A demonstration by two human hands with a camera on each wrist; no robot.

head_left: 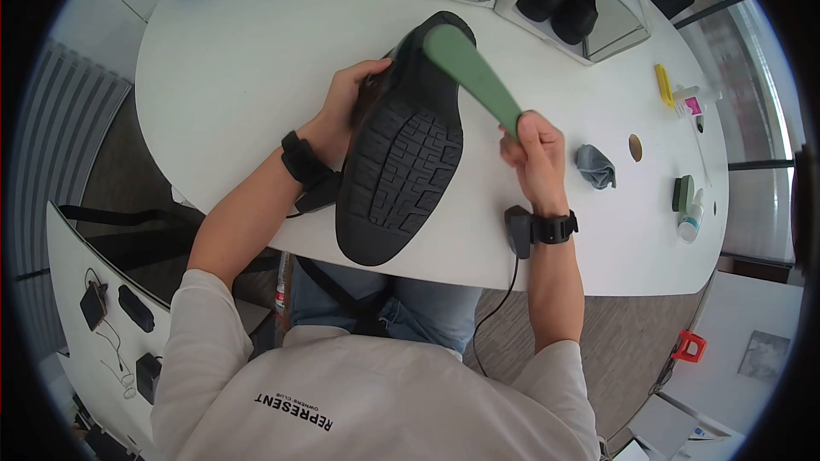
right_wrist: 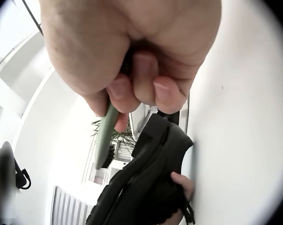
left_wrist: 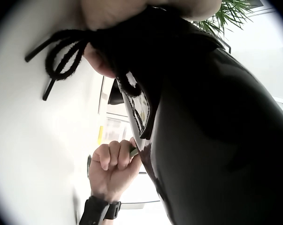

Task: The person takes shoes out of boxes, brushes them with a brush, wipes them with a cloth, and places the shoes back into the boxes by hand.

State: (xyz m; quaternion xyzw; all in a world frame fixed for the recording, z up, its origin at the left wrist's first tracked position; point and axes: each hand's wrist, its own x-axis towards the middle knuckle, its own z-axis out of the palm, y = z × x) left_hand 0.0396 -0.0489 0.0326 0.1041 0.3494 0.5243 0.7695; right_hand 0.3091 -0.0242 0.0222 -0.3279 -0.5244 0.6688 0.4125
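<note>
My left hand (head_left: 343, 107) grips a black lace-up shoe (head_left: 400, 162) by its side near the opening, the treaded sole turned up toward the head camera. In the left wrist view its glossy black upper (left_wrist: 212, 122) fills the right side, and tied laces (left_wrist: 62, 65) hang out to the left. With curled fingers my right hand (head_left: 538, 154) holds a brush (head_left: 478, 77) by its long green handle. The brush's broad head overlaps the heel end of the sole in the head view. Dark bristles (right_wrist: 109, 156) show on its underside, beside the shoe, in the right wrist view.
A crumpled grey cloth (head_left: 595, 166) lies on the white table (head_left: 231, 77) right of my right hand. Farther right are a second green brush (head_left: 682, 194), a small bottle (head_left: 692, 218) and a yellow object (head_left: 664, 85). White boxes (head_left: 589, 30) with black shoes stand at the back.
</note>
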